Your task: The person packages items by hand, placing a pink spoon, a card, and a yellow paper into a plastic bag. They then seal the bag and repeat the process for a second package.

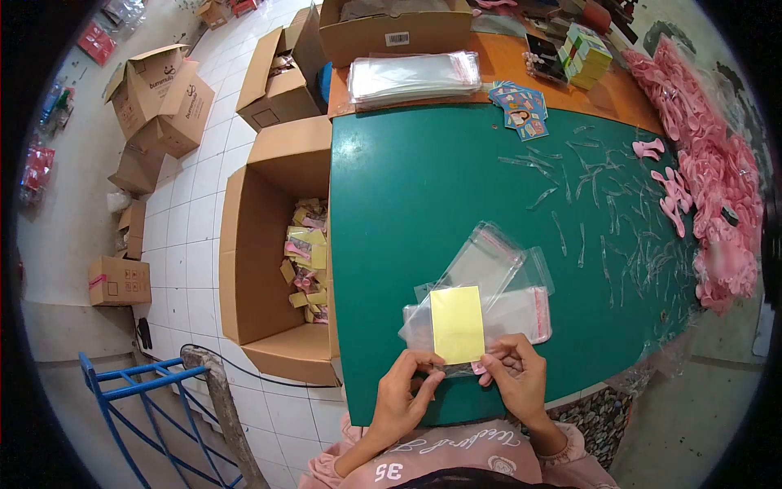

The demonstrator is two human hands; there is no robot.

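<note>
A yellow card (458,324) lies in a clear plastic sleeve near the front edge of the green table (407,187). My left hand (411,391) pinches the sleeve's lower left corner, fingers closed. At the lower right, my right hand (511,376) is closed on the same sleeve, with a small pink piece (479,368) at its fingertips. Beneath and beyond the card, clear plastic bags (481,265) lie fanned out on the table.
An open carton (236,236) holding yellow and pink packets stands left of the table. Thin plastic strips (603,244) and pink items (705,155) lie at the right. Stacked clear bags (414,79) and blue cards (521,110) sit at the back. A blue metal frame (155,391) stands lower left.
</note>
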